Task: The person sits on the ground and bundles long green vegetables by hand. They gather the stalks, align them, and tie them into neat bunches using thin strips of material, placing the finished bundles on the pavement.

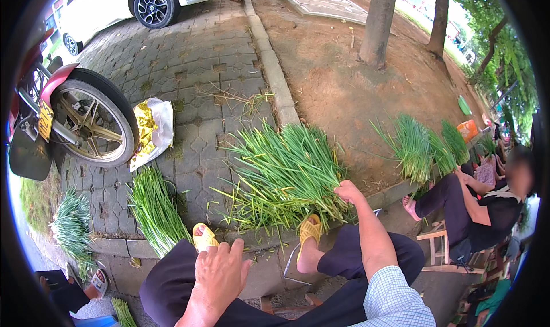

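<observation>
My right hand reaches into the right side of a large loose pile of long green leafy stalks, its fingers closed on some of them. My left hand is raised over my dark-trousered lap, fingers apart and slightly bent, holding nothing visible. My yellow sandals are at the pile's front edge and beside a longer bundle of green stalks on my left. A paler green bundle lies farther left on the paving.
Motorcycle wheel and gold-and-white bag stand left; white car behind. Concrete edging borders dirt with trees. At right, a person sits on a wooden stool by more bundles; another person's foot shows lower left.
</observation>
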Available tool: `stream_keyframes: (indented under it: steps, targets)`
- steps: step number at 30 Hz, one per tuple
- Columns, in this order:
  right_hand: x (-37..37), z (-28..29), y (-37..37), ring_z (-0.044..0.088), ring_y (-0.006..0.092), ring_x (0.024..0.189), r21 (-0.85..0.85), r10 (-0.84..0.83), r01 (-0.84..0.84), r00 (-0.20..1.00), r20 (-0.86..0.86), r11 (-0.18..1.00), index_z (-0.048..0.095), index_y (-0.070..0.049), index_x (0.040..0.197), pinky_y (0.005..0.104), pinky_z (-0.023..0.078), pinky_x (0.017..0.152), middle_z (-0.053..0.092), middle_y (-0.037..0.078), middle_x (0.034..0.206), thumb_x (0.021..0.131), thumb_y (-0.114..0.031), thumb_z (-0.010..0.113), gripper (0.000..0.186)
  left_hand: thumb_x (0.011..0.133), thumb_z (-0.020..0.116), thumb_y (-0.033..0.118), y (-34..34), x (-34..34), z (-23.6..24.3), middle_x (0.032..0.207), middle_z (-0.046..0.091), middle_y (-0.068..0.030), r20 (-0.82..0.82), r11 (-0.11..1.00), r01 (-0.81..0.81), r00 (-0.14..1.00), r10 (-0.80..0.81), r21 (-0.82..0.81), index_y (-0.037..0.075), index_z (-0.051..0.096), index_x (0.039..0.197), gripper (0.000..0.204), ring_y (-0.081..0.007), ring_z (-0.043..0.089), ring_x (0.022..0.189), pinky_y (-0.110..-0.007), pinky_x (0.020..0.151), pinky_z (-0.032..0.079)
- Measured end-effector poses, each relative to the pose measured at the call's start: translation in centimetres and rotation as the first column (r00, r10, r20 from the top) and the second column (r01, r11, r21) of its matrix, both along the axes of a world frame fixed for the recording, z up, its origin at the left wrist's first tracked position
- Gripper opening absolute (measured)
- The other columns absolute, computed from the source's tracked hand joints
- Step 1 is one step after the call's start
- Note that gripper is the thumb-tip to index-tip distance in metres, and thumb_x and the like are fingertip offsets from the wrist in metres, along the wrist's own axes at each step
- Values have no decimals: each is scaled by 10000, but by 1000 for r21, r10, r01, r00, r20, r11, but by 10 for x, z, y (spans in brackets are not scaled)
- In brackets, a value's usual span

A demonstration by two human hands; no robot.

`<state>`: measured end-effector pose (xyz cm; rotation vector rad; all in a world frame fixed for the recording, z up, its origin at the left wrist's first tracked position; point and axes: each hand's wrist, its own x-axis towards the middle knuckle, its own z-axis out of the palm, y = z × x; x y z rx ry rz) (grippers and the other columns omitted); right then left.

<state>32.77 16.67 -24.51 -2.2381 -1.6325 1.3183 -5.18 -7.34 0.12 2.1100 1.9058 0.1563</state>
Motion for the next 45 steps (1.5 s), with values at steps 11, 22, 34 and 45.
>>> stream_keyframes:
  steps: [11, 22, 34, 45]
  targets:
    - [9, 27, 1, 476, 159, 413, -155, -176, 148, 966, -188, 977, 536, -8, 618, 336, 340, 377, 541, 91, 539, 810, -98, 610, 225, 756, 696, 287, -1, 4, -2, 779, 598, -90, 9, 1000, 12, 1000, -12, 25, 65, 566, 1043, 386, -274, 617, 758, -379, 679, 476]
    - [-10, 47, -3, 426, 123, 390, -140, -15, 6, 998, -63, 990, 567, -5, 687, 293, 326, 361, 562, 81, 589, 885, -146, 548, 243, 777, 675, 298, -1, 4, 0, 793, 602, -91, 22, 1000, 24, 999, -24, 18, 64, 563, 1065, 388, -280, 621, 786, -396, 704, 481]
    - [19, 163, 12, 412, 66, 411, -98, 187, -196, 978, -91, 976, 563, -42, 773, 241, 312, 363, 568, 34, 641, 880, -163, 560, 162, 815, 633, 333, 5, 8, 3, 832, 639, -129, 48, 999, 45, 998, -44, -20, 57, 566, 1045, 365, -296, 628, 810, -423, 730, 467]
    - [34, 311, -13, 383, 58, 429, 75, 85, -72, 978, -189, 995, 543, -66, 777, 232, 290, 376, 534, 14, 631, 865, -146, 536, 120, 800, 634, 335, 7, 10, -4, 900, 636, -177, 89, 996, 13, 996, -5, -88, 44, 572, 1018, 369, -362, 629, 875, -461, 768, 483]
